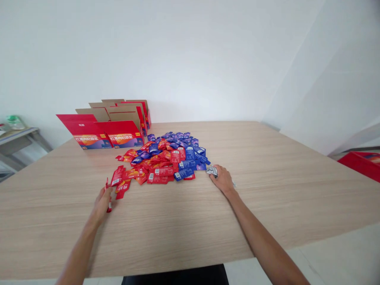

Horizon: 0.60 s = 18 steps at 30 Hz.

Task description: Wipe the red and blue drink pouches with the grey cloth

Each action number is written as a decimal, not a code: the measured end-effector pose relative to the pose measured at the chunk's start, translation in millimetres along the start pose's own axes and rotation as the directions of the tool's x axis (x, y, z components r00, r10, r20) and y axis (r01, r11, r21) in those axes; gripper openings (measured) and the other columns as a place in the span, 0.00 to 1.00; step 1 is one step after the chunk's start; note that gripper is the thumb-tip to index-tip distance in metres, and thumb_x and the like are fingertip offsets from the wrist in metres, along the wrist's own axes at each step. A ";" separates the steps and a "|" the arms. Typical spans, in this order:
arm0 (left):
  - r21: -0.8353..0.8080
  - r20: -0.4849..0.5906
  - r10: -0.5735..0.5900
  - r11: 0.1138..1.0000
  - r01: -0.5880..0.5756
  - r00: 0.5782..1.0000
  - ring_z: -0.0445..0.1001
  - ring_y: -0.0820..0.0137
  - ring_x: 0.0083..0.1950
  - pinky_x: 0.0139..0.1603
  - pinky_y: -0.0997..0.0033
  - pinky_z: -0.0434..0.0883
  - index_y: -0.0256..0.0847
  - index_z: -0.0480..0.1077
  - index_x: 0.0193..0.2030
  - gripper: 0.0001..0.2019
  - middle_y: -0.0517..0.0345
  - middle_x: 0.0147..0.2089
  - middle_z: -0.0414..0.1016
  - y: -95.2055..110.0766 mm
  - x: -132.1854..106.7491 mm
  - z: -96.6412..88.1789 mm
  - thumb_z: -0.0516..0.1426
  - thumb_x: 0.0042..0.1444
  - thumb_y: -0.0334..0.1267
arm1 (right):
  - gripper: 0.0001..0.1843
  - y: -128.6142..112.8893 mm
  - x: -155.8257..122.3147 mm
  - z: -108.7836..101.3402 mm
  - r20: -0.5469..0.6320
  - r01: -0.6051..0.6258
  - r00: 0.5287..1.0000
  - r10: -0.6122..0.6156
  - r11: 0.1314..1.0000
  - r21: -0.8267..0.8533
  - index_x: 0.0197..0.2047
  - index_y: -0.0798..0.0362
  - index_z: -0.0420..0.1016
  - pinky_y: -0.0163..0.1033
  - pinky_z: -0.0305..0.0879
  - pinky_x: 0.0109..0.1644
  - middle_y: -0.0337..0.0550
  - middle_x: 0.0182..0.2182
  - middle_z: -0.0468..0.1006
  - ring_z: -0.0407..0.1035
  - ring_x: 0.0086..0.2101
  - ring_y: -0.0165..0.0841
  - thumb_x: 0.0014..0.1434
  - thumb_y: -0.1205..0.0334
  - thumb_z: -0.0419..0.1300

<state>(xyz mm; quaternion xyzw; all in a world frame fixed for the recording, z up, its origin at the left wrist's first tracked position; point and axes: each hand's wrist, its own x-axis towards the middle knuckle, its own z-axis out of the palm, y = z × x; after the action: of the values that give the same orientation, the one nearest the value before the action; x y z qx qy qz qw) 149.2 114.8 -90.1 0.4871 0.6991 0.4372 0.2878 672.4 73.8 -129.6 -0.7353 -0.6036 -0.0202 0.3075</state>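
My left hand [102, 204] is closed around a red sachet [109, 206], held on edge over the left part of the table. Just beyond it lie loose red sachets [122, 189], at the near left of a mixed pile. Red sachets [160, 171] fill the front and left of that pile, while blue sachets [190, 153] lie mostly at its back and right. Beside the pile's right edge, my right hand [223, 180] is closed on a crumpled white and grey piece [212, 170] with dark markings. Its kind cannot be made out.
Several open red cartons [124, 138] with raised flaps stand at the back left of the wooden table [282, 178]. A white wall rises behind. At far left is a side table [18, 134] with a green and white item [15, 122]. A red box [362, 162] shows at far right.
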 end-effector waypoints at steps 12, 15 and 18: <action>-0.505 0.858 -0.041 0.103 0.857 0.511 0.62 0.74 0.25 0.16 0.78 0.63 0.28 0.68 0.57 0.33 0.56 0.32 0.63 66.7 -138.0 66.1 0.41 0.70 0.59 | 0.26 -4.6 3.4 -16.1 -0.302 -0.078 0.910 0.285 0.832 0.549 0.53 0.54 0.65 0.42 0.69 0.41 0.47 0.38 0.77 0.71 0.34 0.38 0.62 0.43 0.49; -0.428 0.903 -0.012 0.049 0.902 0.429 0.59 0.75 0.23 0.15 0.78 0.61 0.25 0.65 0.61 0.38 0.58 0.31 0.62 71.1 -152.3 82.3 0.42 0.68 0.63 | 0.28 -27.4 -4.2 -20.5 -0.307 0.001 0.917 0.253 0.770 0.638 0.54 0.52 0.65 0.38 0.67 0.37 0.43 0.37 0.76 0.70 0.32 0.35 0.63 0.38 0.50; -0.414 0.910 -0.011 -0.055 0.908 0.414 0.60 0.76 0.23 0.15 0.81 0.61 0.25 0.61 0.65 0.34 0.60 0.30 0.61 77.3 -162.1 95.4 0.44 0.70 0.58 | 0.25 -62.9 -20.0 -21.3 -0.277 0.084 0.948 0.155 0.719 0.690 0.53 0.50 0.68 0.38 0.68 0.37 0.42 0.38 0.76 0.71 0.32 0.35 0.62 0.40 0.53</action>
<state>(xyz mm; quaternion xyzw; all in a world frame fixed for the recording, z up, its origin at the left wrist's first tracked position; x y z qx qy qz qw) 319.8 6.3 -68.1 -0.0084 0.2265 0.3857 0.8944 617.7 51.3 -93.5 -0.5647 -0.4952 0.0961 0.6532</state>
